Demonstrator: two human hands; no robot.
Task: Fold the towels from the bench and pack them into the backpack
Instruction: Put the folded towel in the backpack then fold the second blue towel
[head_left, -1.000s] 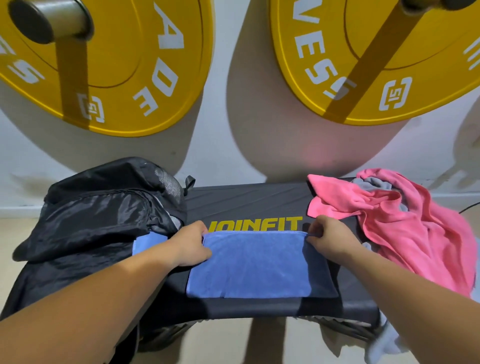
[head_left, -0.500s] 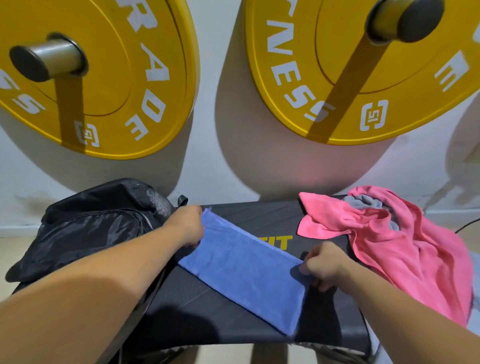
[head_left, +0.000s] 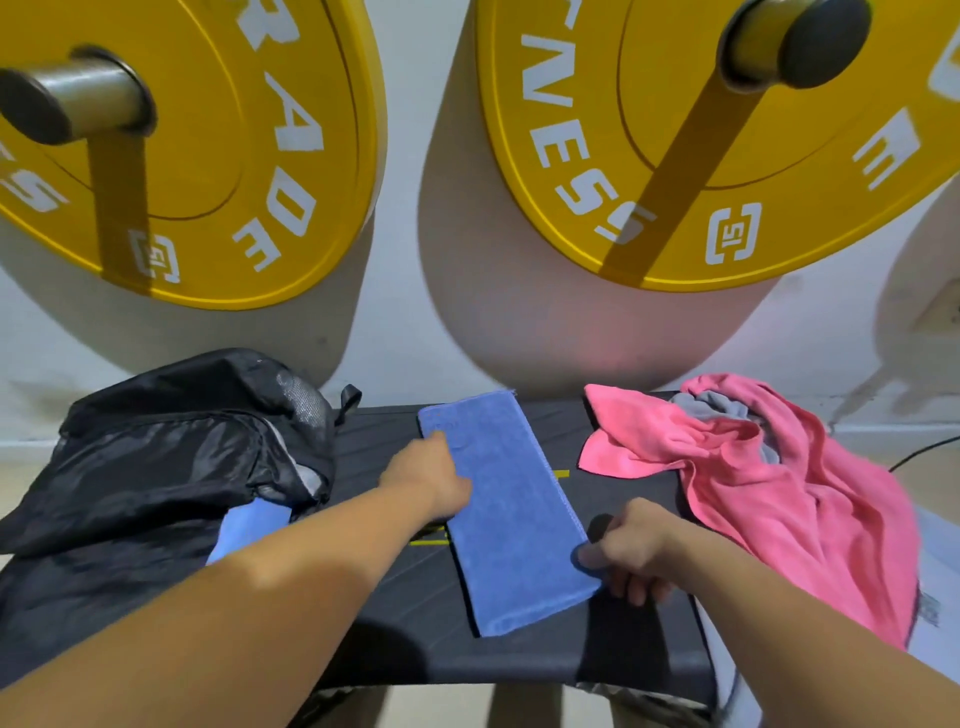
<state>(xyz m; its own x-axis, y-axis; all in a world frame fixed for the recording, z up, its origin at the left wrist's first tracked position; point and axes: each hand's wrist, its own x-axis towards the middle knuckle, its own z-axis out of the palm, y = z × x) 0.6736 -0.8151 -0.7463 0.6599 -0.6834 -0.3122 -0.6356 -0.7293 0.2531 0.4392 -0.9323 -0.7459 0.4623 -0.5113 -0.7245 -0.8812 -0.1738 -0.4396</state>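
Head view. The blue terry-cloth towel (head_left: 511, 509), folded into a long strip, lies mid-tabletop and runs from the far edge toward the near edge, canted slightly so its near end drifts right. The tabletop (head_left: 623, 649) is black and padded, with yellow lettering mostly covered by the strip.

Left hand (head_left: 431, 480): on the strip's left long edge, fingers stretched fairly flat over the cloth and pressing it down; thumb hidden. Right hand (head_left: 631, 551): pinches the strip's near right corner, thumb on top, other fingers curled beneath.

Change: one second ago the strip lay crosswise, parallel to the near edge, with one hand at each far corner. Half a second ago it sat diagonal. It has now swung roughly a quarter turn, and the left hand has slid from the corner to mid-edge.

Judgement: the strip is lined up for an end-over-end fold before packing.

The black nylon backpack (head_left: 182, 441) is at the left end, with a light blue cloth (head_left: 249, 525) showing at its opening. The crumpled pink towel (head_left: 769, 483) and a grey cloth (head_left: 719, 410) tucked in it are heaped at the right end, unfolded and unmoved. Most of the task remains.
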